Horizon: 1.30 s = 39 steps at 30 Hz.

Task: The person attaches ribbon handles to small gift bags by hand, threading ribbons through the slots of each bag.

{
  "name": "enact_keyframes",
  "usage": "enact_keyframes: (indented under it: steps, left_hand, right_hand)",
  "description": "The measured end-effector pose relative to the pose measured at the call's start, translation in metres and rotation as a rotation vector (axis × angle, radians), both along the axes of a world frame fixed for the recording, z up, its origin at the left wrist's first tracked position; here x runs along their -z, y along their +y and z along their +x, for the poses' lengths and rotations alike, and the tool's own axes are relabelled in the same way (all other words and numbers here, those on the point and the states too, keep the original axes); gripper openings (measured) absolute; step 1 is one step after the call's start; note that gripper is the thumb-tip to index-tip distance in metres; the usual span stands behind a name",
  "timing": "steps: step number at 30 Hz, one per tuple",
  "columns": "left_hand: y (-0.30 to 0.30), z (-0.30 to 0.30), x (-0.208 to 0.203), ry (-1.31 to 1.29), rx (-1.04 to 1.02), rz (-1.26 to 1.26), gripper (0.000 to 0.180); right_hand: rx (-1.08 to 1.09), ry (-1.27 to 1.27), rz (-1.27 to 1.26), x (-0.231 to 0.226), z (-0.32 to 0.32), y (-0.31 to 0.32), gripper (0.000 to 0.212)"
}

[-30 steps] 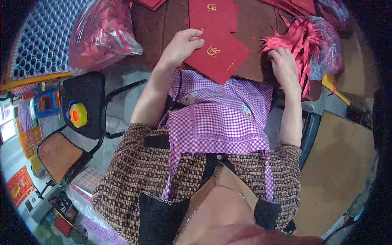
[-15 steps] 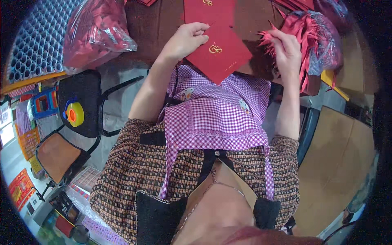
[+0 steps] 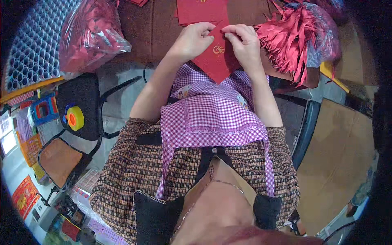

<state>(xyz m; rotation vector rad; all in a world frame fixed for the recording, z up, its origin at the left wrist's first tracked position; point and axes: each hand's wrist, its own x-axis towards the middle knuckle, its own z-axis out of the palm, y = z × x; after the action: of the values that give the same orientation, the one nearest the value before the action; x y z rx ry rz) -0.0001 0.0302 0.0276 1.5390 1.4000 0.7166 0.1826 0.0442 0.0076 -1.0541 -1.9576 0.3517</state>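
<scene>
A square red card [image 3: 218, 65] with a gold emblem hangs corner-down above my lap, at the table's near edge. My left hand [image 3: 195, 40] pinches it by its upper left edge, thumb and fingers closed. Close to its top corner, my right hand [image 3: 245, 43] is closed in a pinch over the card's right side; what lies between those fingertips is too small to make out. To the right of this hand lies a fringed bundle of red strips [image 3: 281, 45], partly inside clear plastic. More red cards [image 3: 200, 12] lie on the table beyond my hands.
A clear plastic bag of red pieces [image 3: 94, 36] sits at the far left, beside a panel of round-holed tubes [image 3: 32, 45]. Below it stands a black chair [image 3: 81, 98] with a yellow tape roll [image 3: 75, 118]. A brown cardboard sheet [image 3: 335, 155] is at right.
My right hand has moved left from the bundle of red strips to the card's top corner. My left hand still holds the card, now turned slightly and a little farther right.
</scene>
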Motion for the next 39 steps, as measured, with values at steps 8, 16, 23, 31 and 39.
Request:
enact_keyframes:
  steps: [8,16,23,31,39]
  left_hand:
    - [-0.002,0.002,-0.001,0.048,0.012,0.104,0.041]
    - [-0.008,0.007,0.002,0.027,-0.058,0.197,0.038]
    - [-0.012,0.01,-0.007,0.08,-0.002,0.262,0.036]
    - [-0.015,0.013,-0.007,0.065,0.019,0.264,0.038]
    - [-0.012,0.004,-0.018,0.176,0.055,0.169,0.038]
  right_hand:
    - [0.087,0.073,-0.146,-0.006,-0.006,-0.005,0.014]
    - [0.077,0.06,-0.21,-0.015,-0.009,-0.004,0.018]
    - [0.032,0.071,-0.262,-0.018,-0.01,0.0,0.019]
    - [0.085,0.146,-0.482,-0.025,-0.011,-0.004,0.022]
    - [-0.173,-0.004,-0.286,-0.042,0.006,0.004,0.021]
